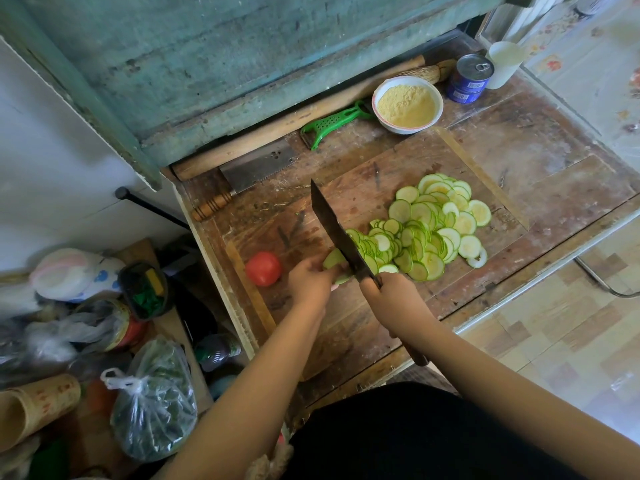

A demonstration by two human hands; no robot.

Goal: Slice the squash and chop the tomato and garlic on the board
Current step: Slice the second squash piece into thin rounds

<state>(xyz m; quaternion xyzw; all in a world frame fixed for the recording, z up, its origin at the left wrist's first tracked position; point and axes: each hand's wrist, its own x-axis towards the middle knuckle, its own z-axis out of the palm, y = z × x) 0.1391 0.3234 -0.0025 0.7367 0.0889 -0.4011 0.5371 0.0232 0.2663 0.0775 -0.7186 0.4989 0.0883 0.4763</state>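
You are near the end of the squash slicing. Your left hand holds the last squash stub on the board; your right hand grips the knife against it. Slices lie piled beside the blade. Next, I judge: the whole tomato, resting near your left hand. The white bowl holds yellow meal; no garlic visible.

Pale green squash slices with darker green rims fan across the brown, scuffed board at centre frame. A red tomato sits at the board's left edge. Higher up — a bright green peeler, a white bowl of yellow powder and a blue can. The wall in the upper left is worn teal — streaked and patchy.
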